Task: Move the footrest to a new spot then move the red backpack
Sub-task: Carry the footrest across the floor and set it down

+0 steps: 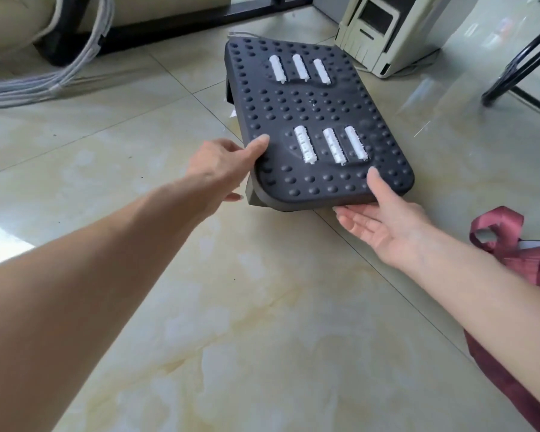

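At the far left, a bunch of grey cables [44, 79] lies on the shiny pale tile floor [200, 338], well away from the work. Next comes the left hand [222, 166], which grips the near left corner of the black plastic footrest with round bumps and white rollers [306, 120]; its thumb presses on top and its fingers curl under the edge. The footrest sits in the middle of the floor, tilted, with its near edge up. The right hand [384, 222] holds the near right edge, thumb on top and palm open beneath it. To do this step well, I think both hands should lift evenly so the board stays level, then carry it low and set it down softly, clear of the cream plastic machine [387, 35] behind it. At the far right, the dark red cloth backpack [512, 244] waits on the floor just beside the right arm, untouched.
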